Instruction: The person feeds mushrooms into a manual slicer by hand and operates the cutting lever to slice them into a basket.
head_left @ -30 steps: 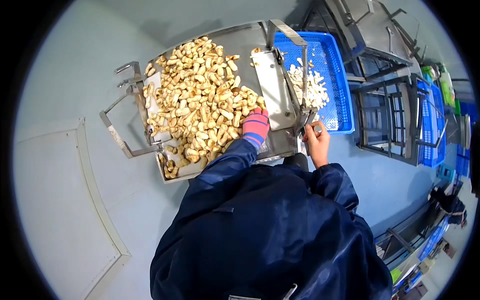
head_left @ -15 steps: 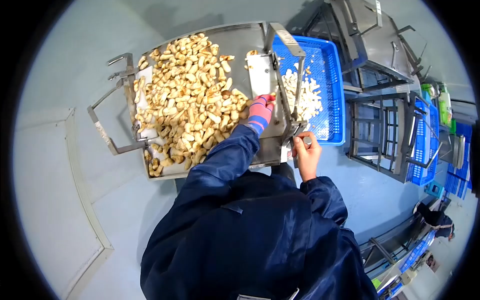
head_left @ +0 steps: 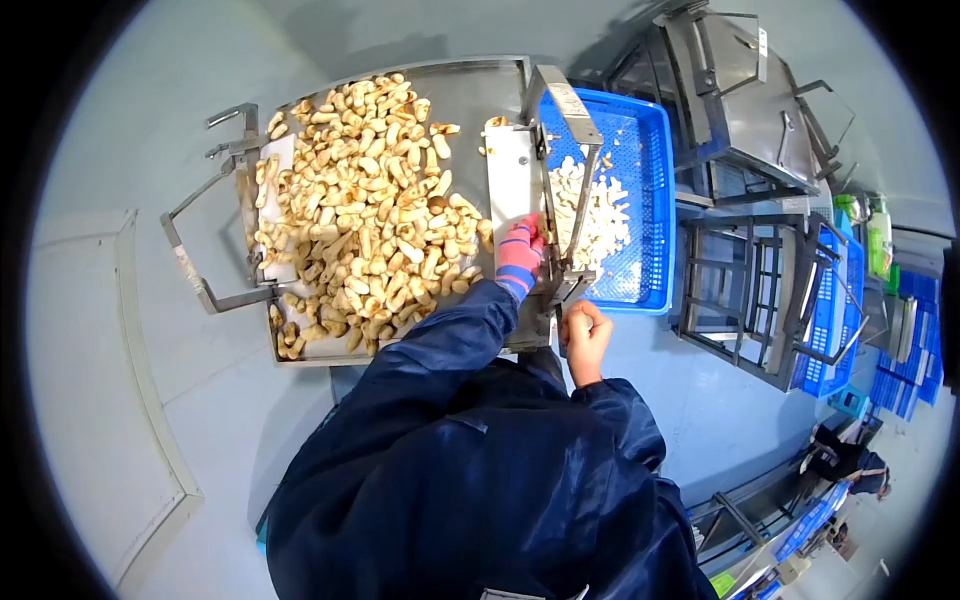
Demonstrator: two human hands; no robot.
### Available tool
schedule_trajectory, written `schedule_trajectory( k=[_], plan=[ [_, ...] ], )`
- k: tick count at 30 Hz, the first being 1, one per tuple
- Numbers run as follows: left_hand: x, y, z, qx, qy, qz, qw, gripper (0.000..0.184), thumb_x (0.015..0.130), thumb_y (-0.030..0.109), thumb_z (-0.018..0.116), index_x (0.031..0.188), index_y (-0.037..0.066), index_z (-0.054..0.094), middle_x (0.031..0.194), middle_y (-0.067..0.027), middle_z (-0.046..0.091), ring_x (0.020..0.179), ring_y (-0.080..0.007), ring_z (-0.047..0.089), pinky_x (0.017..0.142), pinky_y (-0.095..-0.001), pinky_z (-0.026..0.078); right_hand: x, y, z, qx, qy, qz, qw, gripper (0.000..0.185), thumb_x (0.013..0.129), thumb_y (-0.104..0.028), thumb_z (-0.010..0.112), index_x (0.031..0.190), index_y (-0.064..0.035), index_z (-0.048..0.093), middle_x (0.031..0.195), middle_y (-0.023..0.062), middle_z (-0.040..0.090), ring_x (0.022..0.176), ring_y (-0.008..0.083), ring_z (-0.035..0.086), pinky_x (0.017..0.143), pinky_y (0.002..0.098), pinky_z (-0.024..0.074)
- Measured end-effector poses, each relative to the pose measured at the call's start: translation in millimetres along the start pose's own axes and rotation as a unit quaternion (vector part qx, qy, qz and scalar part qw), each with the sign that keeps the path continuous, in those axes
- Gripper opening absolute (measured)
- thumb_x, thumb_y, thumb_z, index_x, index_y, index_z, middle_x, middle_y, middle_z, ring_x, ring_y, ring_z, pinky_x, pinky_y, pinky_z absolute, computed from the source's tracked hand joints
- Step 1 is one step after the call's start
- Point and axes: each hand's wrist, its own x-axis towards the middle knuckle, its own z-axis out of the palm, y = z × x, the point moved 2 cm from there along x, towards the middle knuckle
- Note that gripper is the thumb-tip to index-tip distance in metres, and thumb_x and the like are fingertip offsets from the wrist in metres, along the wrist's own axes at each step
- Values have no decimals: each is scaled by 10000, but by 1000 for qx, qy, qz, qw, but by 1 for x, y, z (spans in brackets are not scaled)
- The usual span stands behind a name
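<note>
My left hand [head_left: 519, 254], in a pink glove with blue bands, lies on the white board [head_left: 512, 170] beside the metal frame of a lever cutter [head_left: 567, 222]. Its fingers are drawn together close to the blade side; whatever they hold is hidden. My bare right hand [head_left: 585, 337] is closed in a fist round the cutter's handle at the near end, the grip covered by the fingers. A large heap of pale brown-tipped mushrooms [head_left: 370, 200] covers the metal tray table [head_left: 470, 85] left of my gloved hand. White cut mushroom pieces [head_left: 600, 215] lie beyond the cutter.
A blue perforated crate [head_left: 650, 200] holds the cut pieces, right of the cutter. Metal bracket arms [head_left: 190, 255] stick out at the table's left. Further right stand a steel table [head_left: 745, 110] and a metal rack [head_left: 740, 290]. Another person [head_left: 845, 460] is at the lower right.
The view has shifted slightly. My right hand has moved down and left with the handle, whose round end no longer shows. The left hand has slid slightly toward me along the board.
</note>
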Motion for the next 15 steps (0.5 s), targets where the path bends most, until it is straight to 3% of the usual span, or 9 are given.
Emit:
schedule_trajectory(
  k=[5, 8, 9, 12, 14, 15],
  plan=[
    [0, -8, 4, -41, 12, -4, 999, 408, 763, -8, 614, 1155, 74, 535, 889, -109, 584, 787, -224, 558, 722, -316, 466, -1, -6, 0, 16, -9, 37, 999, 170, 782, -79, 502, 654, 26, 541, 548, 4, 471, 548, 84, 425, 511, 258, 364],
    [0, -10, 6, -75, 17, 1, 997, 393, 748, 27, 630, 1129, 95, 564, 854, -122, 586, 771, -271, 561, 711, -350, 468, -8, 95, -7, -18, 16, -30, 999, 154, 775, -70, 516, 662, 33, 538, 570, 7, 490, 566, 96, 435, 528, 274, 373],
    [1, -8, 3, -43, 24, 25, 998, 388, 744, 34, 642, 1120, 97, 572, 858, -118, 587, 762, -263, 559, 702, -345, 465, -8, 99, -8, -30, -3, 2, 1000, 147, 783, -71, 539, 684, 38, 542, 589, 5, 497, 573, 105, 443, 538, 275, 372],
    [3, -6, 0, -71, -3, -2, 997, 376, 796, -9, 583, 1163, 66, 545, 839, -96, 612, 756, -172, 562, 712, -282, 468, -7, 43, -3, -14, 48, 9, 999, 185, 800, -86, 555, 667, 38, 519, 561, -2, 475, 557, 100, 431, 522, 274, 361],
    [9, -20, 8, -117, -40, -28, 992, 383, 800, -49, 558, 1165, 67, 549, 891, -75, 625, 789, -132, 558, 710, -244, 467, -4, -29, 6, 41, 16, 68, 997, 266, 820, -98, 552, 604, 29, 463, 511, -20, 413, 544, 62, 397, 445, 264, 306],
    [9, -27, 12, -135, -42, -22, 990, 384, 799, -50, 557, 1165, 68, 550, 891, -73, 625, 790, -133, 559, 711, -244, 469, -5, -1, 2, 21, 32, 23, 999, 250, 817, -97, 556, 616, 33, 483, 518, -12, 426, 549, 65, 405, 448, 264, 310]
  ],
)
